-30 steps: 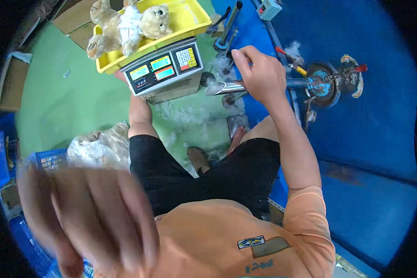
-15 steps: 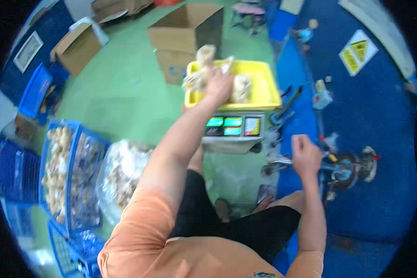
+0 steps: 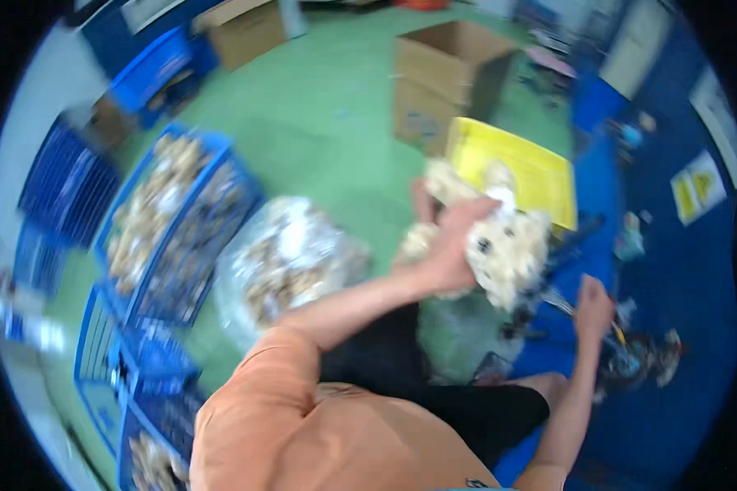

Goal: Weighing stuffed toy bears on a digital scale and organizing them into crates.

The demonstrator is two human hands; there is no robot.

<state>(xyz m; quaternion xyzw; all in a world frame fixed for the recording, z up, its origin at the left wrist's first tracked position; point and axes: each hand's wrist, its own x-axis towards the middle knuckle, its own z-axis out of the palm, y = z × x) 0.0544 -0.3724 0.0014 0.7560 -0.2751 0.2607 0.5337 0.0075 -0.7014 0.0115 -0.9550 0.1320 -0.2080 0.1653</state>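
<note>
In front of me, my left hand (image 3: 457, 245) is closed around a bunch of fluffy cream plush toys. The largest plush toy (image 3: 512, 254), with small dark spots on it, hangs at the right of the hand. Other cream pieces (image 3: 449, 182) stick out beyond the fingers and at their left. Behind them is a yellow plastic tray (image 3: 532, 168), its near part covered by the toys. My right hand (image 3: 594, 315) is held in a fist over the blue bench side, close to metal tool parts. Whatever it may grip is hidden.
At the left stand a blue crate (image 3: 190, 192) full of cream plush pieces and a clear plastic bag (image 3: 237, 274) holding more. An open cardboard box (image 3: 430, 98) is beyond the tray. A blue bench (image 3: 591, 245) with metal fittings runs along the right.
My left hand has lifted the plush toys out of the yellow tray and brought them nearer. The view has turned left. The scale under the tray is now hidden; my right hand stays closed.
</note>
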